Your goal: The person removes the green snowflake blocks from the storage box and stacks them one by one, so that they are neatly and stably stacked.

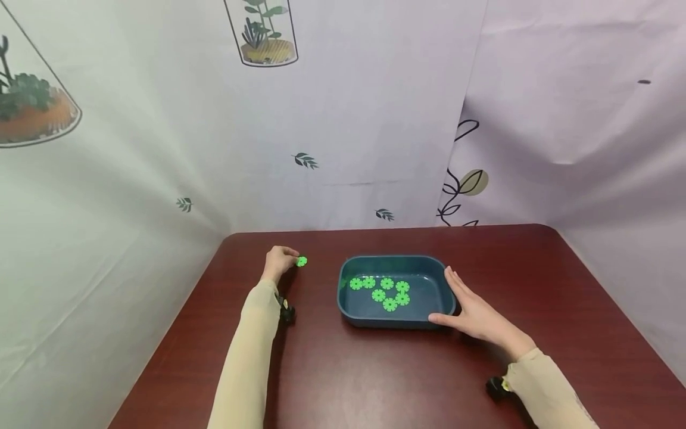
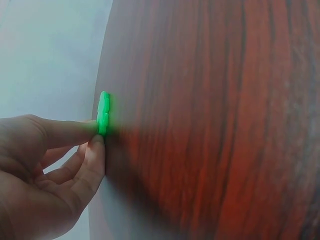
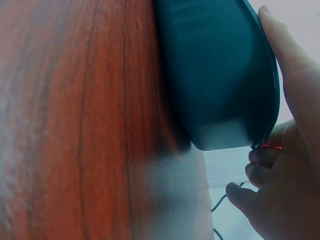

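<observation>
My left hand [image 1: 280, 260] pinches a bright green flower-shaped disc [image 1: 302, 261] between thumb and fingertips, at the far left of the table. In the left wrist view the disc [image 2: 103, 113] stands on edge, its lower part hidden by the fingertips. A dark teal rectangular dish [image 1: 370, 322] sits near the table's middle. Several flat green flower-shaped discs [image 1: 390, 304] lie scattered on its floor. At the dish's right end, my right hand [image 1: 474, 313] rests with thumb and fingers spread along the rim. The right wrist view shows its fingers at the dish's [image 3: 220, 75] rim.
The reddish-brown wooden table [image 1: 321, 381] has rounded far corners. Pale curtains [image 1: 375, 119] printed with plants hang behind it and along both sides. Each wrist carries a small black camera [image 1: 495, 388].
</observation>
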A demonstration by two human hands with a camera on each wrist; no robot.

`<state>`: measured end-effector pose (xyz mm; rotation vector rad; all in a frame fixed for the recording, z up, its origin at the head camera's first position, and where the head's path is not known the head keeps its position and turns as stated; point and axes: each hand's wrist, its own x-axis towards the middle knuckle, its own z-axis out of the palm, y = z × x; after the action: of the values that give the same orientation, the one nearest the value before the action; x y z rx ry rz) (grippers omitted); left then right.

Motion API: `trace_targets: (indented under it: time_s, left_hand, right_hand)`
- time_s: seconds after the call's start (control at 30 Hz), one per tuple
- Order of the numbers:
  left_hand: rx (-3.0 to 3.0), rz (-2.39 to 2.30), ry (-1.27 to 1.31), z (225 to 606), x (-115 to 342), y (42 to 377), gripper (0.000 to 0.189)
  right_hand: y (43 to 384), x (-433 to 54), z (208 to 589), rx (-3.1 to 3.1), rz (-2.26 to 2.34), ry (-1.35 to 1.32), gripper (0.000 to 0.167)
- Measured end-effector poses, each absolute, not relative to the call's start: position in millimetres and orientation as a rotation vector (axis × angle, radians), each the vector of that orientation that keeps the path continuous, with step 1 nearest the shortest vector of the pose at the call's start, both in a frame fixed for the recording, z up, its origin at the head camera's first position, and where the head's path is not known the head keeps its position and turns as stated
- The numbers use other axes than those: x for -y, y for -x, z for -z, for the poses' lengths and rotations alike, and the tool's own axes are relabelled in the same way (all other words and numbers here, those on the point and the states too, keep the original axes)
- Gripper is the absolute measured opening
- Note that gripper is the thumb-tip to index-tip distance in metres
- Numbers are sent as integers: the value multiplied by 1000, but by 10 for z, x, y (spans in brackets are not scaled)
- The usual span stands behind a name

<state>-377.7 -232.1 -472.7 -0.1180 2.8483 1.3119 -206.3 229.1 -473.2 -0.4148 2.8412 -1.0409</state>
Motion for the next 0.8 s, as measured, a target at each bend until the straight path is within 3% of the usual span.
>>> trace_targets:
  time_s: [0.33,0.8]
  left_hand:
    - [-2882,-1340,69,4602,2334,3766,27]
    - [-2829,-1318,-479,3925,1569,3804,25]
  right_hand:
    - [2078,-2275,4733,-2847,1023,406,119]
    - [2051,-2286,4736,-2846,1028,421,117]
